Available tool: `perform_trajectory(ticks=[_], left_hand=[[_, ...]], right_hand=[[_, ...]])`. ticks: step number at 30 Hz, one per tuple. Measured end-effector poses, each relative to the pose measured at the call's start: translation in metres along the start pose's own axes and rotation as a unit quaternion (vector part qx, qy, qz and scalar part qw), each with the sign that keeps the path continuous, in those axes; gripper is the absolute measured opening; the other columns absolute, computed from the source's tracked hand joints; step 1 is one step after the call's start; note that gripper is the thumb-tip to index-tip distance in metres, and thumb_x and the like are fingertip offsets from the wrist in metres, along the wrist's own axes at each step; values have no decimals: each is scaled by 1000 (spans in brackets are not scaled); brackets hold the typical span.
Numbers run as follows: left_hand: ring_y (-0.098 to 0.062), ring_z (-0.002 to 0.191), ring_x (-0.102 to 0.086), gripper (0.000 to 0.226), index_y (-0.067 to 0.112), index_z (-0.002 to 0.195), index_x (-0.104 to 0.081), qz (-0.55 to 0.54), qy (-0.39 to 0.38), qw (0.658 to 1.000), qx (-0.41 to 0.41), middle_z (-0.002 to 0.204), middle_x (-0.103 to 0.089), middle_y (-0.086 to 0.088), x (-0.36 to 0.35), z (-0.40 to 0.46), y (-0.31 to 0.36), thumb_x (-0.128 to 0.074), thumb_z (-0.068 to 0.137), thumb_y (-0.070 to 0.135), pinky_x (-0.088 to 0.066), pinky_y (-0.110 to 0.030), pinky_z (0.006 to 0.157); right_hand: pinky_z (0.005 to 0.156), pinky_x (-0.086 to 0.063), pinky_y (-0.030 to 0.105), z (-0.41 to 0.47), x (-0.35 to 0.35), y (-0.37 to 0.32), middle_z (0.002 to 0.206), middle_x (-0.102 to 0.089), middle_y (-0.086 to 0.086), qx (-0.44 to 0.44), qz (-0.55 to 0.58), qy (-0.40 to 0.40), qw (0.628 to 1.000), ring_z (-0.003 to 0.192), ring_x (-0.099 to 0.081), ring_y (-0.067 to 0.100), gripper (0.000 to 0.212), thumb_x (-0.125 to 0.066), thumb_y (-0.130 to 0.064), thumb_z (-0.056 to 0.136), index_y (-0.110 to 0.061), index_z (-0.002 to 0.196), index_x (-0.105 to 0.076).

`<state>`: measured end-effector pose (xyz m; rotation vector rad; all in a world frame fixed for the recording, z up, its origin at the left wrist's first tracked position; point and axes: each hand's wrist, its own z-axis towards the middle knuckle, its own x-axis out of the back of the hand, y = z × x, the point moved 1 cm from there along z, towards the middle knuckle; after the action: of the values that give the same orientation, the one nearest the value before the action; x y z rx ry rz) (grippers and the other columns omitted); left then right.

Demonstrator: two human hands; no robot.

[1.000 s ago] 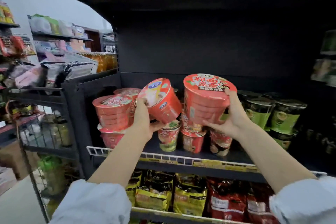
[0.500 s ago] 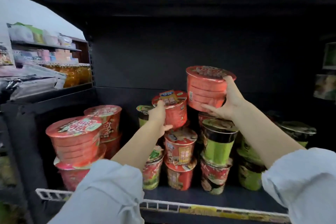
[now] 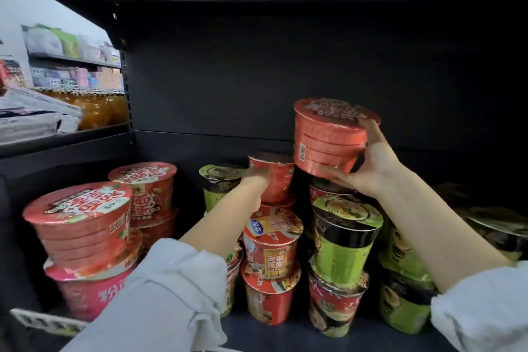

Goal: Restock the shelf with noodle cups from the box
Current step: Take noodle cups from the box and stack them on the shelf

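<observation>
While the dark shelf (image 3: pixel 285 326) fills most of the view, its floor is already crowded with stacked cups, so new stock has to go on top or toward the back. At about eight o'clock, two wide red bowls (image 3: pixel 78 223) sit on a pink bowl (image 3: pixel 94 291), probably grouped by size so the stacks stay steady. At five o'clock, green cups (image 3: pixel 344 240) stand on red ones, packed side by side.

The right hand (image 3: pixel 371 163), at about two o'clock, holds a wide red noodle bowl (image 3: pixel 328 134) in a broad spread grip: fingers under the base, thumb up near the lid rim. It hangs in the air above the green cups, tilted slightly, likely being steered onto a stack where it can sit flat.

The left hand (image 3: pixel 257 180), near the centre, has its fingers wrapped around a small red cup (image 3: pixel 271 174), which stands atop a column of red cups (image 3: pixel 271 246) beside a green-lidded cup (image 3: pixel 218 180). The hand is blurred, so I cannot tell how tight the hold is; it seems to be seating the cup squarely so the column will not lean. No box is in view.
</observation>
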<state>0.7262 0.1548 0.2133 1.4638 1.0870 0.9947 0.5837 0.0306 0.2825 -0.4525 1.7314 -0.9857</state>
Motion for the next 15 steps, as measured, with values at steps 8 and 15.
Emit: perform_trajectory(ticks=[8,15], left_hand=[[-19,86,-58,27,8,116,-56,51,-37,997,-39,92,-59,-2,48,-35,-16,-49,97,25,-47,-28,75],[-16,99,-62,20,14,103,-60,61,118,949,-285,103,-65,1,137,-58,-23,-50,88,7,-51,-32,90]], right_hand=[[86,-51,57,-9,-37,27,112,-54,19,-11,-55,-32,998,103,-52,44,61,-66,-51,78,-17,124,-47],[86,-52,54,-11,-89,84,131,-48,17,-47,-56,-72,995,120,-48,42,75,-69,-52,75,-19,136,-41]])
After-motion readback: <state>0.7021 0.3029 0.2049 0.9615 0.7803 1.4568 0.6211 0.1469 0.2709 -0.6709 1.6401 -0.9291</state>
